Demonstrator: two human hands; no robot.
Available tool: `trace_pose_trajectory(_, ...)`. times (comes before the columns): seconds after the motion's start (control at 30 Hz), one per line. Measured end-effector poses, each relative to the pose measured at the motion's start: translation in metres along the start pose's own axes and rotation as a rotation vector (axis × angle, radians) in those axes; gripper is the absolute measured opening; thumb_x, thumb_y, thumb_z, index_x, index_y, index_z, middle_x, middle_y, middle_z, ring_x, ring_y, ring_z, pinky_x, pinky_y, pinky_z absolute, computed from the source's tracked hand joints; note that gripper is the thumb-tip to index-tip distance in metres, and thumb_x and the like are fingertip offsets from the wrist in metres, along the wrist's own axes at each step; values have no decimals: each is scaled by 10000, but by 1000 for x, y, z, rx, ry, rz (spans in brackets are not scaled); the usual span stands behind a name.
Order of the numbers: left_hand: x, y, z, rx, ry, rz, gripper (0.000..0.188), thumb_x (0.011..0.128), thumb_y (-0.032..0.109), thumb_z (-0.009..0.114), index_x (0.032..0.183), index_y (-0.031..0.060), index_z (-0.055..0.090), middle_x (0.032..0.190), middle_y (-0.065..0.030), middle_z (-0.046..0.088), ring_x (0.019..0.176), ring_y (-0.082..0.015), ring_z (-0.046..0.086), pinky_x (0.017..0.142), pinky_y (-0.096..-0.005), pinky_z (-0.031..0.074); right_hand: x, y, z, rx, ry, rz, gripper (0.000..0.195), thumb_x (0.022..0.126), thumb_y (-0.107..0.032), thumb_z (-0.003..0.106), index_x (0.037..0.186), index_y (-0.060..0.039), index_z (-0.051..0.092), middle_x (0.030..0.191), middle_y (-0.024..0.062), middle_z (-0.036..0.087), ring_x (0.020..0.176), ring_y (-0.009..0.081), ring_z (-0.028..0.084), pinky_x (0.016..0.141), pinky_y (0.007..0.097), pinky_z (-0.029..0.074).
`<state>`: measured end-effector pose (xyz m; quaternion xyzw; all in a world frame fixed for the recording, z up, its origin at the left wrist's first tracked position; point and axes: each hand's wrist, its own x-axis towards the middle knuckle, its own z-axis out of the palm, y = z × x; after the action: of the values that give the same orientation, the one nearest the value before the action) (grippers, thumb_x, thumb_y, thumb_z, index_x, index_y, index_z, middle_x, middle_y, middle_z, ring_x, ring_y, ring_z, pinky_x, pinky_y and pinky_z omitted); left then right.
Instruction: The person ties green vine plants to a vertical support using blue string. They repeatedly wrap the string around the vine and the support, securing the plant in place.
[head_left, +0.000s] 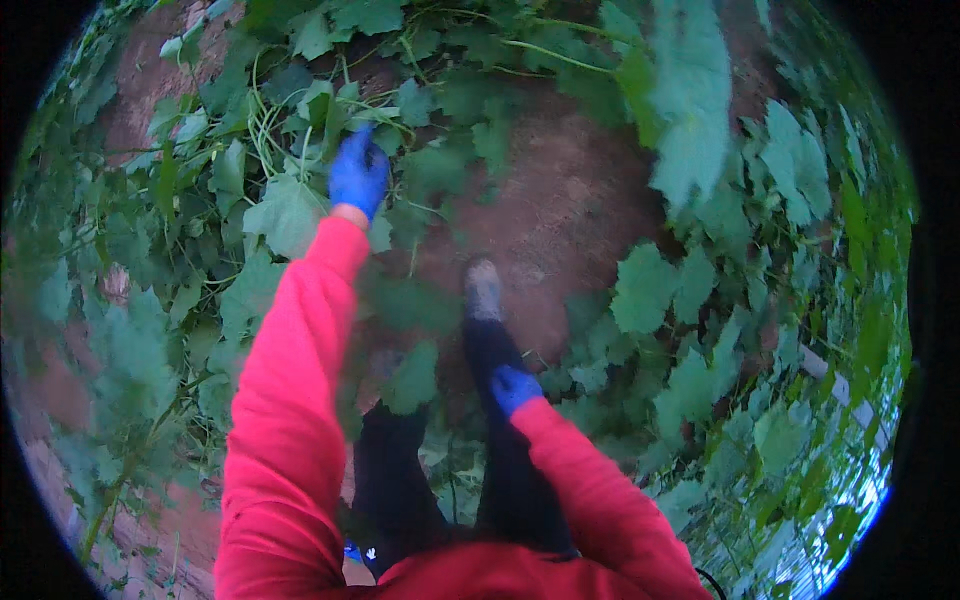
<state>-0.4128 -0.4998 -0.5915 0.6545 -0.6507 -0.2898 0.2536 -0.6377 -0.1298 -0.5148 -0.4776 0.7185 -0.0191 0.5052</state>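
Observation:
My left hand, in a blue glove, reaches forward among the broad lobed leaves of a climbing vine. Its fingertips meet the leaves and thin green stems, and whether they grip one is hidden. A wide pale leaf lies just beside that wrist. My right hand, also gloved in blue, is low in front of my dark-trousered right leg. Its fingers look curled and blurred, so I cannot make out anything in them.
Brown soil shows ahead of my shoe. Dense vine foliage rises on the right, and a large leaf hangs close to the camera. A thick stem slants at lower left. A pale rail-like strip runs behind leaves.

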Motion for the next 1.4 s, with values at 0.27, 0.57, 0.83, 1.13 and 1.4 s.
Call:
trace_pose_trajectory(0.27,-218,30,51,80,-752,-175,213,816,200,549,970,77,630,897,-156,642,784,-288,623,713,-374,496,-9,-63,-42,-8,-31,-43,215,809,-289,509,898,-120,608,873,173,622,799,383,584,697,480,472)
trace_pose_trajectory(0.57,-270,152,-22,-2,-926,-312,277,851,274,493,973,72,639,917,-138,639,769,-253,604,689,-372,491,-35,-122,-145,-3,-28,-224,284,803,-346,511,880,-104,638,869,177,628,804,368,598,715,459,474)
trace_pose_trajectory(0.83,-208,163,-48,-347,-504,-349,274,838,255,479,992,112,654,935,-139,647,835,-299,614,775,-384,485,-68,-203,-216,-132,-24,-354,349,827,-386,506,979,-100,637,942,188,624,877,372,594,777,446,472)
trace_pose_trajectory(1.13,-50,416,-263,-722,118,50,352,833,-16,443,1173,8,533,921,-82,634,737,-138,602,682,-263,495,-108,-381,-371,121,220,-784,199,854,-195,549,927,-19,605,711,96,631,595,135,607,565,296,498)
trace_pose_trajectory(1.4,96,468,-302,57,162,207,262,799,202,552,1029,106,634,765,-130,624,674,-278,595,652,-360,477,-35,-493,-505,496,271,-817,411,847,-280,592,1166,-34,510,769,70,622,615,119,571,570,271,470)
